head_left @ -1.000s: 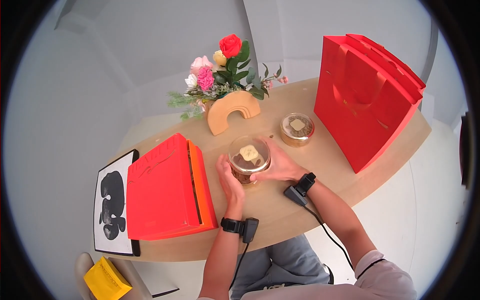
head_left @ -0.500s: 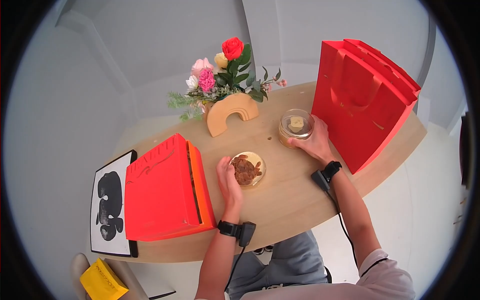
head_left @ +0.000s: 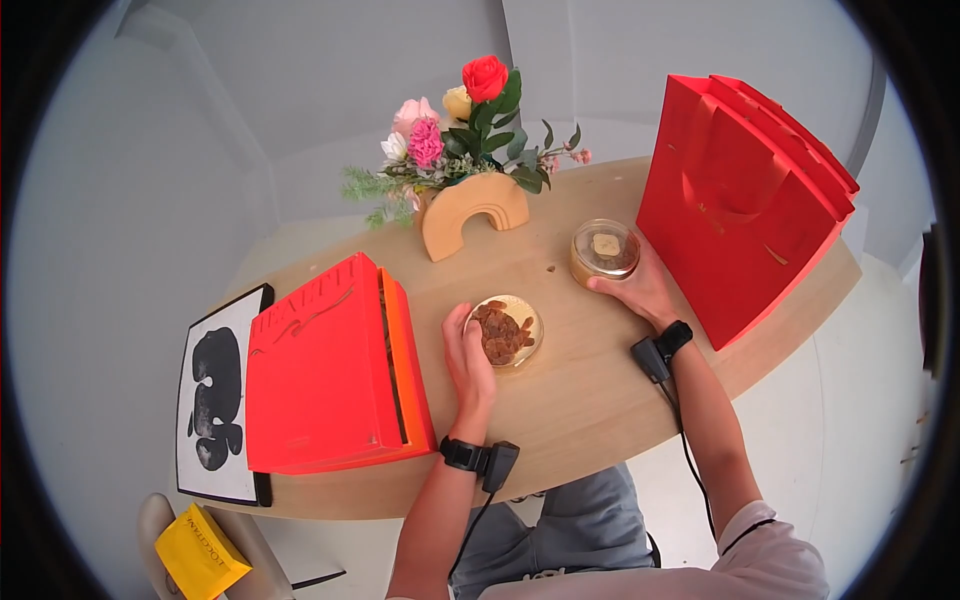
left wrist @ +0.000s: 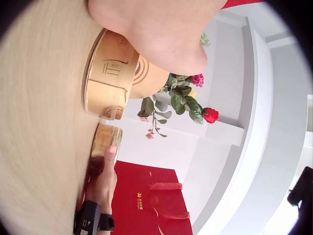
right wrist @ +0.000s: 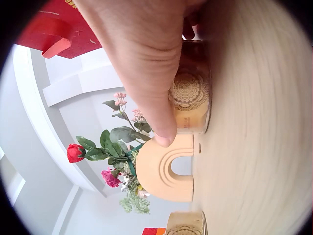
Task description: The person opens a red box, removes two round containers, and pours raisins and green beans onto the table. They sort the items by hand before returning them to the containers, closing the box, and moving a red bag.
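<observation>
While both jars stand upright on the worktop (head_left: pixel 565 400), the relation that a move from here seems to turn on is the diagonal between them: the right jar (head_left: pixel 606 256) stands farther from the person and to the right of the left jar (left wrist: pixel 108 73), with bare wood between. Being round, neither jar offers a long axis to line up with, so side of approach probably matters more than wrist angle. From the right hand (head_left: pixel 645 290), the right jar lies forward and to the left; that hand grips it, thumb along the near side and the palm round the side facing the bag (head_left: pixel 740 200). From the left hand (head_left: pixel 470 358), the left jar lies just to the right; this hand stands on edge close against it, fingers loosely extended rather than wrapped round, though how firmly it presses I cannot tell. Brown pieces (head_left: pixel 505 335) show in the left jar, while the right jar bears a pale label (head_left: pixel 606 244) on top. Each jar is nearest its own hand, so a straight path from right to left seems natural, passing in front of the arch (head_left: pixel 450 217).
</observation>
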Demonstrator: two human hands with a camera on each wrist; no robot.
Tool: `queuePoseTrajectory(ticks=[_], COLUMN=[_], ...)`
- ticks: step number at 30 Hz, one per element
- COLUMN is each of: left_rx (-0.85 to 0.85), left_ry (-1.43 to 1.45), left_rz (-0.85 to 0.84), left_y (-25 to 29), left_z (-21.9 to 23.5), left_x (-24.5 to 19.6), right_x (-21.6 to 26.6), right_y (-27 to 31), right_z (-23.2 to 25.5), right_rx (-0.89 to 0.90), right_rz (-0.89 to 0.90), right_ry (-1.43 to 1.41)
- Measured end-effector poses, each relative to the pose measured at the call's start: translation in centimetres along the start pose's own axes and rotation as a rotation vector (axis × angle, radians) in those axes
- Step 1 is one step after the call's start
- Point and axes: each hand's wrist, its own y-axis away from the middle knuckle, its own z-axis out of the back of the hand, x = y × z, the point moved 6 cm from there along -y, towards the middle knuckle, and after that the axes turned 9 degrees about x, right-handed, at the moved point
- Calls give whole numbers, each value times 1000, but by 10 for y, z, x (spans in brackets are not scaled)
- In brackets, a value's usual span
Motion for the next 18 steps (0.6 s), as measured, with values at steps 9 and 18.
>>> queuePoseTrajectory(ticks=[9,18], left_rx=[24,14], left_ry=[7,18], left_rz=[8,7], left_y=[-2,-4], left_z=[-5,-2], left_x=[4,17], right_x=[-19,-22], right_y=[-2,7], right_z=[-1,3], right_rx=[-23,-34], right_rz=[-29,-107], right_ry=[69,255])
